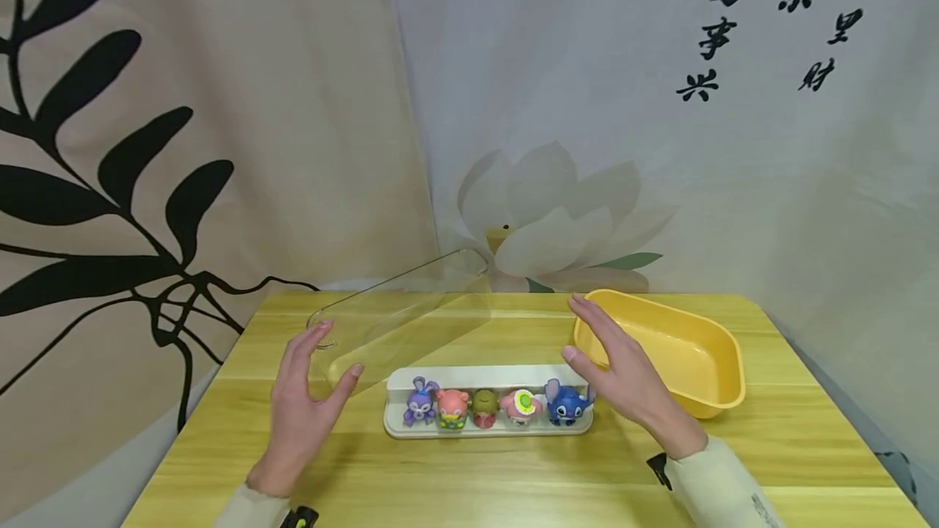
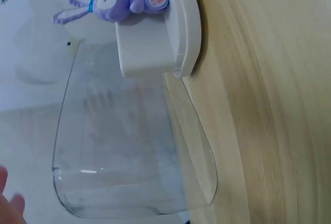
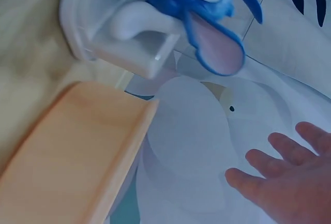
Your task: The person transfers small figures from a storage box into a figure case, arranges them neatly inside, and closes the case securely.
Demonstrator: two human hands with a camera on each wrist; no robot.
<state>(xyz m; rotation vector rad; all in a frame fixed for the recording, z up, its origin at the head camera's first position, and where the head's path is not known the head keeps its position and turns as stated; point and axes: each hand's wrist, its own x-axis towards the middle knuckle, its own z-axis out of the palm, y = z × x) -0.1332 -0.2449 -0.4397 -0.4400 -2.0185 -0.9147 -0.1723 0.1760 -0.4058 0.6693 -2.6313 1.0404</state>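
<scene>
A white display stand (image 1: 487, 377) holds a row of several small figurines. From the left come a purple rabbit (image 1: 421, 406), a pink figure (image 1: 452, 408), an olive-green one (image 1: 484, 408), a pink one with a green-and-white round (image 1: 522, 407), and a blue big-eared Stitch figure (image 1: 568, 404). Behind the stand's left end lies a clear plastic cover (image 1: 418, 308). My left hand (image 1: 304, 410) hovers by the cover's near left end, fingers spread, holding nothing. My right hand (image 1: 623, 369), also spread and holding nothing, is beside the Stitch figure (image 3: 196, 6).
A yellow plastic basin (image 1: 722, 365) stands at the right, partly behind my right hand. Everything rests on a wood-grain table (image 1: 455, 483). A printed curtain (image 1: 315, 104) with leaves, a lotus and writing hangs along the table's back edge.
</scene>
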